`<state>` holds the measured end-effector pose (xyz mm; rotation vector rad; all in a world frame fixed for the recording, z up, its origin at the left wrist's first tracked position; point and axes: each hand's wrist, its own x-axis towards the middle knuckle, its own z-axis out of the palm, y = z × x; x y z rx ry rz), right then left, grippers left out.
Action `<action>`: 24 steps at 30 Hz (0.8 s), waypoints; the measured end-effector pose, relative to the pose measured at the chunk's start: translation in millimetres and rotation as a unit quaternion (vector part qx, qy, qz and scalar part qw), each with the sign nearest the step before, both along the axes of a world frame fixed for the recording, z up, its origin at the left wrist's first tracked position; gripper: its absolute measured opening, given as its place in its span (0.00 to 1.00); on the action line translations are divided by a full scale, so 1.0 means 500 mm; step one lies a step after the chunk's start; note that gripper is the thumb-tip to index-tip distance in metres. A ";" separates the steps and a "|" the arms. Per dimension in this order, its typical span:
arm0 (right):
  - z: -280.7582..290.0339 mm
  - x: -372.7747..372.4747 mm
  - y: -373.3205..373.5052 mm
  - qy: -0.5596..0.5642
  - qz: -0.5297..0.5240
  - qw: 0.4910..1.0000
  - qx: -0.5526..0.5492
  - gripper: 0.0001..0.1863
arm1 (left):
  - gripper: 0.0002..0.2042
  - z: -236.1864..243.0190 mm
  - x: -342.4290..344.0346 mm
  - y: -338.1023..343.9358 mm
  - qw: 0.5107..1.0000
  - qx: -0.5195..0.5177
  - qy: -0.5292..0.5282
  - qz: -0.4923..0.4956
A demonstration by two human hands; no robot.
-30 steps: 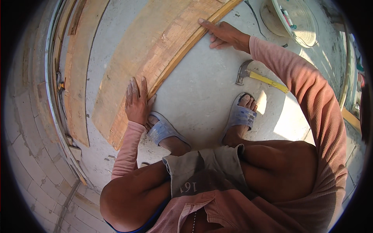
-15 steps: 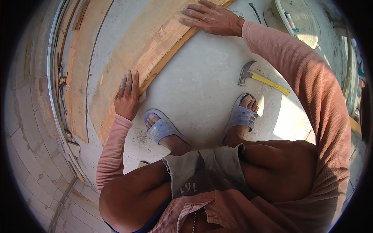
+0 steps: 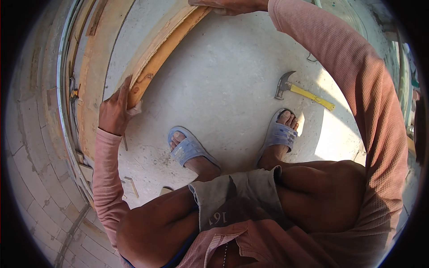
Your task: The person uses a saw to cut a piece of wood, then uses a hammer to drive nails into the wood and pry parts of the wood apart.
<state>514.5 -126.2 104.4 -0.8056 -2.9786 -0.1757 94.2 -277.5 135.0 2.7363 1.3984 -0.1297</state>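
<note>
Between my two hands is a long wooden board (image 3: 157, 61), tilted so that its orange-brown narrow edge shows. My left hand (image 3: 115, 109) grips its near left end, with fingers over the top and the thumb low against it. At the far end, by the upper rim of the picture, my right hand (image 3: 232, 5) is closed on the board, partly cut off by the frame. A claw hammer (image 3: 308, 93) with a yellow handle lies on the floor to the right, apart from both hands.
More wooden planks (image 3: 96, 58) lie along the left, beside a metal rail (image 3: 60, 89) and a block wall (image 3: 33, 147). My feet in blue sandals (image 3: 190, 147) rest on the concrete floor (image 3: 223, 80). Small wood scraps (image 3: 132, 186) lie near my left knee.
The board has tipped up onto its edge and shifted up and left. My hands have gone from lying flat on it to gripping its ends. The hammer stays put.
</note>
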 end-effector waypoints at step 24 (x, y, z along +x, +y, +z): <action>-0.020 -0.311 0.001 0.633 -0.307 0.220 -0.675 0.45 | 0.31 0.119 -0.143 0.231 0.953 -0.199 -0.179 0.140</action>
